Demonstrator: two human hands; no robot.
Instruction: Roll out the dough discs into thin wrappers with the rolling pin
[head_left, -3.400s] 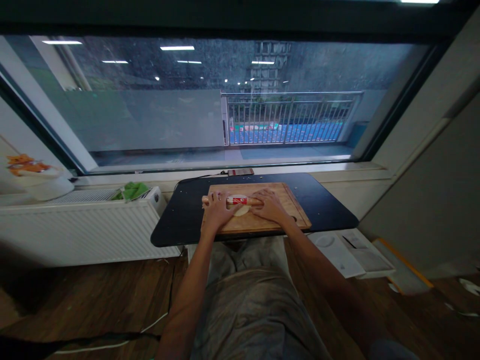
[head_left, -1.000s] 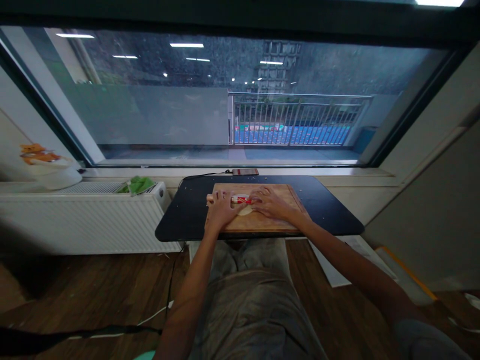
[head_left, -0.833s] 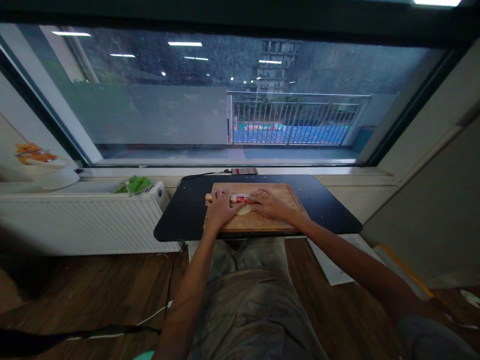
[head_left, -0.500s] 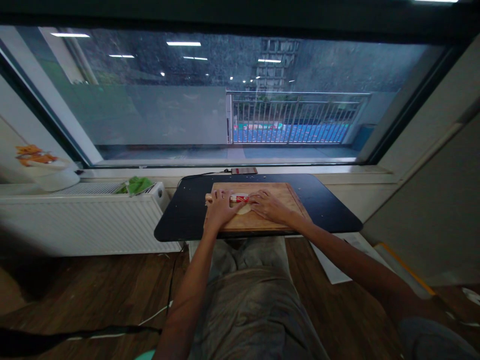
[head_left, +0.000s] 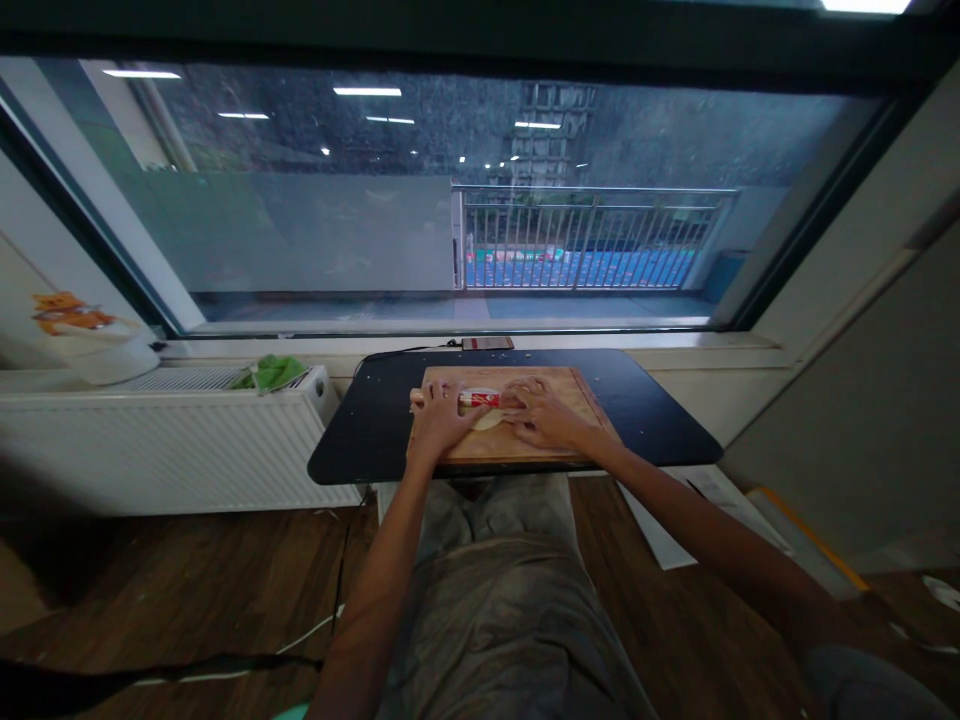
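Squarely in the middle, the pin [head_left: 478, 399] lies crosswise on a pale round of dough [head_left: 489, 421], its red-and-white label showing between the two hands. The left hand [head_left: 439, 422] grips the pin near its left end, fingers draped over the top, thumb on the near side; a stub of wood pokes out past it. The right hand [head_left: 546, 415] lies over the other end with bent fingers — whether they close round the wood I cannot tell, as the hand hides it.

Dough and pin are on the board [head_left: 572, 386], which rests on the black table [head_left: 652, 425], dotted with pale crumbs. Just beyond the table's far edge is a flat slab [head_left: 487, 343], near a dark cable [head_left: 405, 349]. Then comes the window [head_left: 300, 235] — a metal railing [head_left: 577, 240] stands behind the glass. To the left, a green cloth [head_left: 274, 373] and a white pot [head_left: 112, 360] sit on the radiator [head_left: 187, 450], an orange figure [head_left: 71, 312] at the pot's top. Below, a white cord [head_left: 309, 636] trails over the brown floor [head_left: 240, 580].
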